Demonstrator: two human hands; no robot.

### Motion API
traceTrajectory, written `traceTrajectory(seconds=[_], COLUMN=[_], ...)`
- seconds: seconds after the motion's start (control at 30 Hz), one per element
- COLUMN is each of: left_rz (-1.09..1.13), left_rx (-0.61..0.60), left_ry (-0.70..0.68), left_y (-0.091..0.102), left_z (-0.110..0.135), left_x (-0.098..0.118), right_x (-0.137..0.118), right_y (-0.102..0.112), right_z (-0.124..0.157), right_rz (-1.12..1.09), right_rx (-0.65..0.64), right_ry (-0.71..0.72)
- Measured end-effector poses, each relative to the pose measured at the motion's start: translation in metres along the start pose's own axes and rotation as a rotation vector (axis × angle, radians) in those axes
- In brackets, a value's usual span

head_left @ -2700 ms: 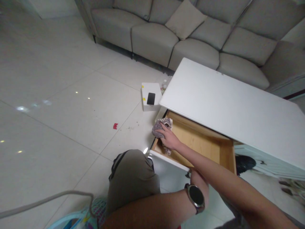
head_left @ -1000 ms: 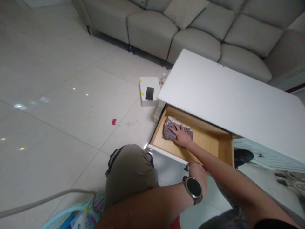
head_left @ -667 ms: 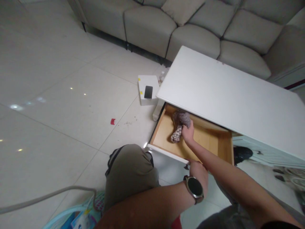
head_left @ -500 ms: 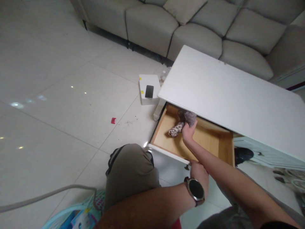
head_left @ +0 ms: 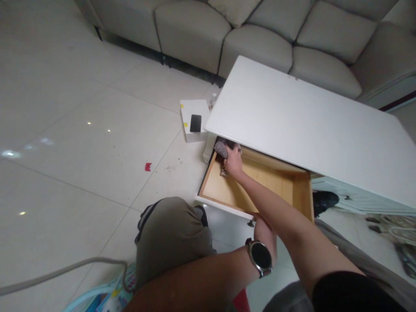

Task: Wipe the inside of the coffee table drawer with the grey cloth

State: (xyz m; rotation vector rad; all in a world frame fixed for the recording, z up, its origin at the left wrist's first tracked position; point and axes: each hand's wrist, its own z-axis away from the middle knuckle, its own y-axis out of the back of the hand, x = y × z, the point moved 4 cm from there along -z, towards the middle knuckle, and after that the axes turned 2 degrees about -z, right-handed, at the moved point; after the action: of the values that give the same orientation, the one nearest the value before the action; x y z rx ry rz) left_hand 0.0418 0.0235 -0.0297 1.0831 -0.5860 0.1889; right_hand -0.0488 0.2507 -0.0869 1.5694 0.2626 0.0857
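Note:
The pulled-out wooden drawer sits under the white tabletop. My right hand reaches into its far left corner, fingers closed round a grey fuzzy rolled sock. Below that hand lies a patterned brown-and-white sock, partly covered; I cannot tell whether the hand touches it. Darker cloth beside the fingers is mostly hidden. At the drawer's front edge, near the small dark knob, my left hand, with a watch on its wrist, grips the front panel. My right forearm hides part of its fingers.
The white coffee table stands before a grey sofa. A white box is on the floor at the table's left end. A blue basket and a grey hose are at lower left. A red scrap lies on the tiles.
My right hand has moved left and deeper, into the drawer's far left corner, with the grey sock. My left hand stays at the drawer front. The view has shifted slightly.

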Motion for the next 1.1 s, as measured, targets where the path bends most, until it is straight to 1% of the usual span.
traceTrajectory(seconds=[0.13, 0.17, 0.2, 0.27, 0.33, 0.43, 0.47, 0.5, 0.53, 0.57, 0.6, 0.67, 0.73, 0.77, 0.8, 0.83, 0.87, 0.9, 1.0, 1.1], left_rz=[-0.402, -0.457, -0.47, -0.462, -0.459, -0.47, -0.47, -0.469, -0.464, -0.458, -0.451, -0.437, -0.433, -0.434, -0.436, -0.437, -0.44, -0.443, -0.448, -0.428], left_rx=[-0.082, -0.098, -0.108, -0.118, -0.115, -0.12, -0.122, -0.123, -0.123, -0.121, -0.119, -0.119, -0.122, -0.127, -0.133, -0.134, -0.132, -0.125, -0.09, -0.088], left_ry=[-0.096, -0.101, -0.099, -0.096, -0.098, -0.105, -0.107, -0.105, -0.101, -0.095, -0.089, -0.08, -0.081, -0.084, -0.087, -0.088, -0.088, -0.086, -0.079, -0.091], left_y=[0.008, 0.01, 0.012, 0.015, 0.017, 0.019, 0.019, 0.019, 0.02, 0.019, 0.019, 0.018, 0.017, 0.016, 0.015, 0.015, 0.016, 0.016, 0.018, 0.015], left_z=[0.008, 0.009, 0.01, 0.011, 0.011, 0.012, 0.012, 0.012, 0.012, 0.012, 0.012, 0.012, 0.011, 0.01, 0.01, 0.01, 0.01, 0.01, 0.012, 0.015], left_x=[0.005, 0.005, 0.005, 0.005, 0.005, 0.005, 0.005, 0.005, 0.005, 0.005, 0.005, 0.005, 0.006, 0.006, 0.006, 0.005, 0.005, 0.005, 0.005, 0.005], right_x=[0.039, 0.05, 0.064, 0.097, 0.137, 0.203, 0.223, 0.24, 0.253, 0.261, 0.264, 0.259, 0.248, 0.241, 0.234, 0.225, 0.216, 0.206, 0.167, 0.112], right_y=[0.006, 0.007, 0.008, 0.011, 0.014, 0.019, 0.022, 0.025, 0.029, 0.033, 0.037, 0.043, 0.046, 0.045, 0.042, 0.039, 0.036, 0.033, 0.025, 0.015], right_z=[0.02, 0.026, 0.032, 0.046, 0.062, 0.091, 0.1, 0.109, 0.117, 0.125, 0.131, 0.142, 0.149, 0.149, 0.147, 0.141, 0.132, 0.119, 0.075, 0.033], right_rz=[0.236, 0.285, 0.326, 0.379, 0.406, 0.392, 0.372, 0.34, 0.294, 0.233, 0.158, -0.016, -0.176, -0.238, -0.282, -0.308, -0.317, -0.31, -0.28, -0.372], right_rx=[-0.167, -0.194, -0.207, -0.212, -0.224, -0.263, -0.269, -0.258, -0.221, -0.156, -0.064, 0.177, 0.4, 0.471, 0.5, 0.495, 0.464, 0.415, 0.285, 0.224], right_ry=[0.343, 0.395, 0.41, 0.356, 0.263, 0.046, -0.053, -0.142, -0.208, -0.257, -0.292, -0.369, -0.525, -0.625, -0.711, -0.769, -0.795, -0.774, -0.633, -0.517])
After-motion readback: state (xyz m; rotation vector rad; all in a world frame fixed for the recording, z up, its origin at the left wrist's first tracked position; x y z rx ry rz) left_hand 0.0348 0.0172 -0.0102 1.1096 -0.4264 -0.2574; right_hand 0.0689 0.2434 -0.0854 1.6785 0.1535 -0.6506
